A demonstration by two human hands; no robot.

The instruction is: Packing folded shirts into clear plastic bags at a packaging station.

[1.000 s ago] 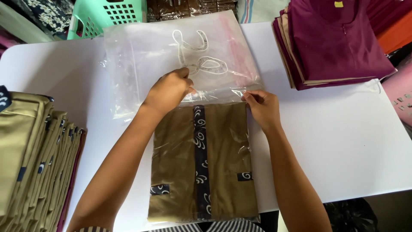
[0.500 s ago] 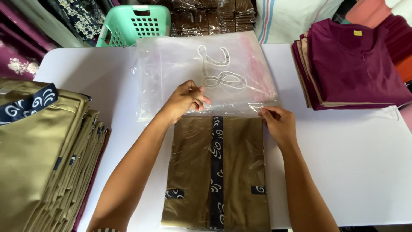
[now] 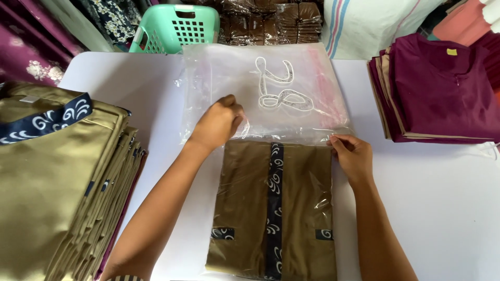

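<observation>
While both hands work at one bag, the lines below tell how each thing lies.

Left hand [image 3: 219, 122]: loosely curled, knuckles up, pressing on the plastic bag [image 3: 260, 99] just above the garment's top edge — whether the fingers pinch the film I cannot tell.

Right hand [image 3: 353, 156]: fingers bent, thumb and fingertips nipping the bag's edge at the garment's upper right corner.

Garment [image 3: 273, 208]: olive-brown, folded flat, a dark patterned strip down its middle; it lies under and toward the person from both hands, and looks already sheathed in clear film, wrinkles glinting near the right wrist.

Bag: its loose upper part stretches away from the hands across the table [image 3: 442, 208], a pink strip along its far right side.

Olive stack [image 3: 52, 177]: well to the outside of the left forearm, many like pieces piled up.

Maroon stack [image 3: 442, 88]: beyond and outside the right hand, apart from it.

Basket [image 3: 174, 28]: green, past the bag's far edge.

Progress: by my reading the garment sits inside the bag — what looks left is the empty upper part, neither folded over nor closed, and the tall olive stack suggests much more to pack.
</observation>
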